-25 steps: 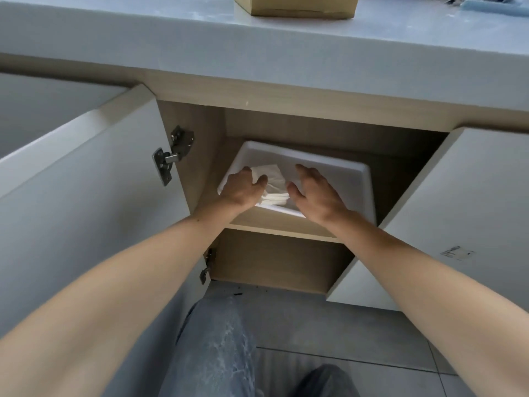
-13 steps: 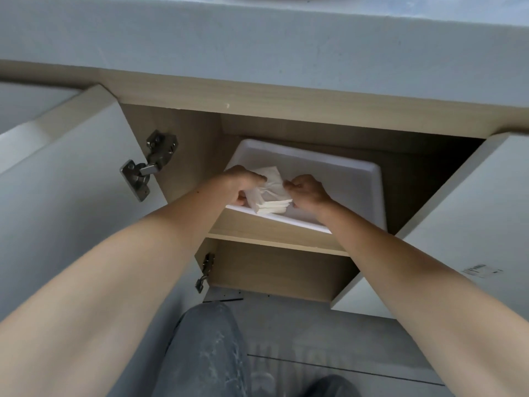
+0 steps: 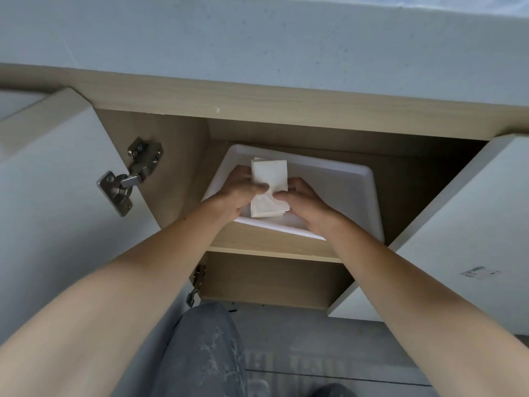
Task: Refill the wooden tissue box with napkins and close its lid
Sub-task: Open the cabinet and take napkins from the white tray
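Observation:
A small stack of white folded napkins (image 3: 269, 174) is held upright over a white plastic tray (image 3: 349, 193) on the cabinet shelf. My left hand (image 3: 239, 193) grips the stack's left side with its thumb across the front. My right hand (image 3: 303, 200) pinches the right side, fingertips near the middle. The lower part of the stack (image 3: 266, 209) is bent and creased toward me. The wooden tissue box is out of view.
The grey countertop edge (image 3: 257, 38) overhangs the open cabinet. White doors stand open at left (image 3: 57, 210) and right (image 3: 458, 224), with metal hinges (image 3: 128, 176) on the left door. The wooden shelf edge (image 3: 272, 245) lies below the tray. My knees and the tiled floor are at the bottom.
Both hands have closed on the napkins and lifted the stack up off the tray, turning it upright. The view tilted down, so the box on the counter left the frame.

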